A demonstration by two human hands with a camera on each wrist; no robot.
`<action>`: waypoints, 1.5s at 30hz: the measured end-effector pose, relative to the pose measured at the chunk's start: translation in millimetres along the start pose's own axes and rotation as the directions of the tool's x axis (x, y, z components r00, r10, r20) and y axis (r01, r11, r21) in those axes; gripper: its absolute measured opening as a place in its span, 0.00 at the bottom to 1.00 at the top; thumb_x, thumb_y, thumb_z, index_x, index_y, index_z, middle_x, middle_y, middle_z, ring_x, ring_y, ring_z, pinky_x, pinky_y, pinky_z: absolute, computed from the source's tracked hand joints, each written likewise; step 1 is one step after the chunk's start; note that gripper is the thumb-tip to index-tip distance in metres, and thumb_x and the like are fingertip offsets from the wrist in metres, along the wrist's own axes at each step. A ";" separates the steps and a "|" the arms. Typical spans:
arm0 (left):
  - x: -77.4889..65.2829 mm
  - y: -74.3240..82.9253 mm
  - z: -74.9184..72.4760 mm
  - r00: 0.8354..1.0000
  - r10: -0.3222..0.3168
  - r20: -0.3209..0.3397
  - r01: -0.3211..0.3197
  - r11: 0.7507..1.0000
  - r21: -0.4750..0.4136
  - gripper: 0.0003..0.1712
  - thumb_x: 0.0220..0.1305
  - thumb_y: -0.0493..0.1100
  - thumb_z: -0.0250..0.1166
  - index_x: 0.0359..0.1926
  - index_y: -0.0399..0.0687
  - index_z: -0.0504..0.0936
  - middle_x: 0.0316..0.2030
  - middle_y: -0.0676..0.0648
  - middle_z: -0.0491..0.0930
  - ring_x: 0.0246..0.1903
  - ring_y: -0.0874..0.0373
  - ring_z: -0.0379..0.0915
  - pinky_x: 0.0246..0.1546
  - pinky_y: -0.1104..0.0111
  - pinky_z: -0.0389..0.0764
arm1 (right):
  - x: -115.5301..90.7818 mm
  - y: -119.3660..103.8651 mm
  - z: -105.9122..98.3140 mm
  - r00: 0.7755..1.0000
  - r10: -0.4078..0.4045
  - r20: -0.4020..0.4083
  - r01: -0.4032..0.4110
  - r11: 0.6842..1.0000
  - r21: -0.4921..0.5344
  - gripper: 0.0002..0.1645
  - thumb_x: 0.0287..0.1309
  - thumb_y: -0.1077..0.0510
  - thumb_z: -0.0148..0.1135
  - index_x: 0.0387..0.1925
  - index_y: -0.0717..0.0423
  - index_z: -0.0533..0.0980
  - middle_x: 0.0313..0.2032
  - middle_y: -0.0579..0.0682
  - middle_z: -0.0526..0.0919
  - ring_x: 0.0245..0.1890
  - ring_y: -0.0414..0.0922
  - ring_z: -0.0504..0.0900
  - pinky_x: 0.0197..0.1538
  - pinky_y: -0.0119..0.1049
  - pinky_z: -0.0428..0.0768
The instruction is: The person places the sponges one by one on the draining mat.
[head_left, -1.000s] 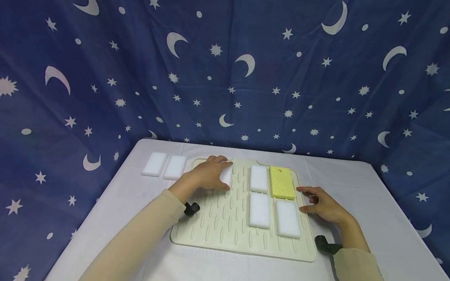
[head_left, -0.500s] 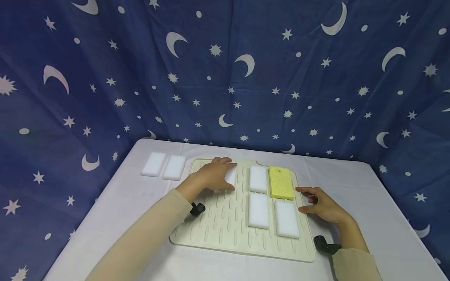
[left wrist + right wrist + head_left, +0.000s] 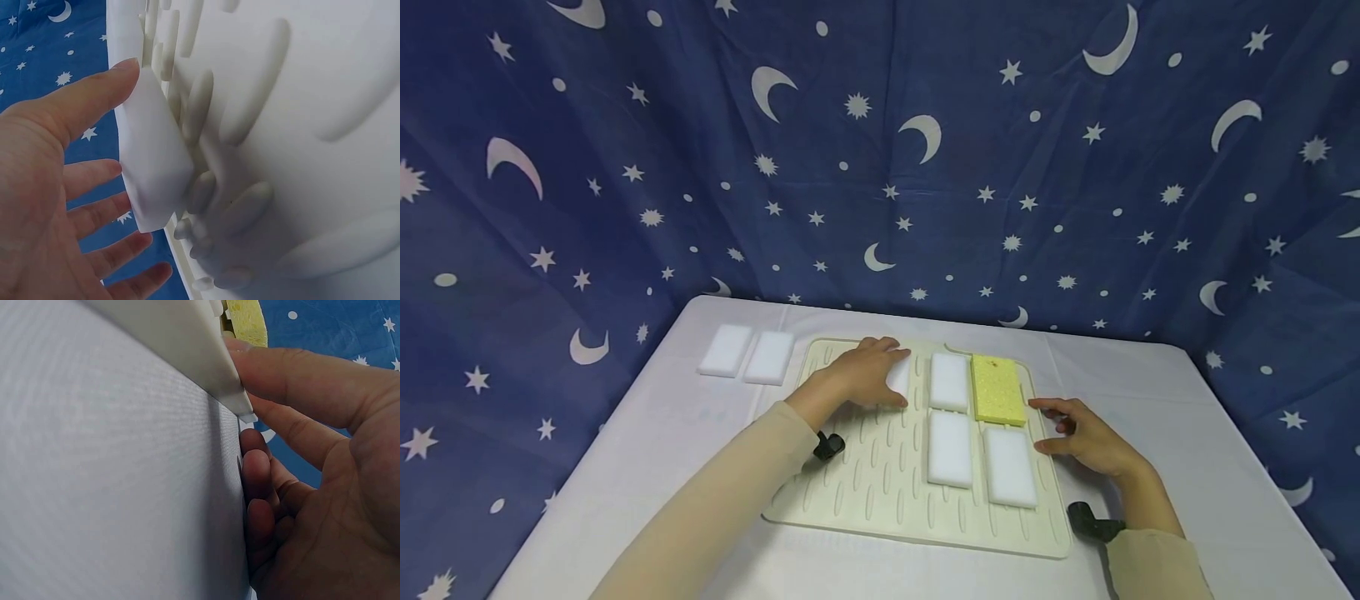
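My left hand [image 3: 865,375] reaches across the cream drying mat [image 3: 887,496] and holds a white sponge [image 3: 898,375] between thumb and fingers. Close up in the left wrist view, the thumb presses one face of this sponge [image 3: 153,150] while fingertips meet its far side; the block sits on the mat's ridges. The right hand [image 3: 1086,437] rests at the mat's right edge, thumb and index finger touching the rim, other fingers loosely bent. Beside it, a yellow sponge [image 3: 998,390] lies on the mat. White sponges lie in the back [image 3: 949,382], front middle [image 3: 950,448] and front right [image 3: 1011,467].
Two more white sponges, one at the far left [image 3: 726,350] and one nearer the mat [image 3: 769,358], lie on the white-covered table [image 3: 647,467]. Behind the table hangs a blue curtain [image 3: 820,158] with moons and stars.
My left hand has slid the white sponge rightward over the mat, toward the row of white sponges. The right hand stays at the mat's edge.
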State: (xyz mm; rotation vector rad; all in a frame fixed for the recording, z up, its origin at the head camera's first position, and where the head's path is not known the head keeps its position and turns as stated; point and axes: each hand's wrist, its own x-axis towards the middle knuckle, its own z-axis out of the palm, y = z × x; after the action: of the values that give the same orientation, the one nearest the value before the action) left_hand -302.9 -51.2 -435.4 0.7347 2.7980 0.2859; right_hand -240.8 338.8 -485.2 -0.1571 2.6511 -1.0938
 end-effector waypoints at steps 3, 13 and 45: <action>2.2 -0.6 2.3 1.000 0.001 0.002 -0.001 1.000 0.011 0.54 0.60 0.68 0.71 0.81 0.57 0.60 0.80 0.48 0.56 0.78 0.46 0.53 0.72 0.50 0.68 | -0.8 -1.3 0.0 1.000 -0.017 0.003 0.017 1.000 0.006 0.47 0.50 0.51 0.80 0.72 0.51 0.72 0.57 0.58 0.66 0.50 0.51 0.64 0.48 0.43 0.67; 2.9 -2.4 2.0 1.000 -0.002 0.014 0.003 0.999 -0.033 0.54 0.60 0.67 0.72 0.81 0.57 0.60 0.81 0.47 0.55 0.80 0.45 0.50 0.74 0.49 0.65 | -1.6 -3.8 -1.2 1.000 -0.027 0.000 0.027 1.000 0.014 0.47 0.49 0.52 0.80 0.71 0.52 0.72 0.58 0.59 0.66 0.50 0.51 0.64 0.48 0.43 0.67; -14.9 -23.7 -8.6 0.999 0.022 -0.038 -0.025 0.998 -0.065 0.57 0.55 0.68 0.75 0.80 0.55 0.62 0.81 0.45 0.55 0.79 0.43 0.52 0.75 0.49 0.63 | -1.7 -1.5 -0.6 1.000 -0.024 0.006 0.024 0.999 0.044 0.46 0.49 0.54 0.80 0.70 0.52 0.73 0.56 0.58 0.65 0.49 0.51 0.63 0.47 0.43 0.67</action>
State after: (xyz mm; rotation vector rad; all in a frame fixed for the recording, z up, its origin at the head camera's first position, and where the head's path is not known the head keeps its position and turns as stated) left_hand -303.5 -80.0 -430.5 0.7555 2.8021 0.3972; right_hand -239.3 338.5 -483.4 -0.1841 2.6232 -1.1560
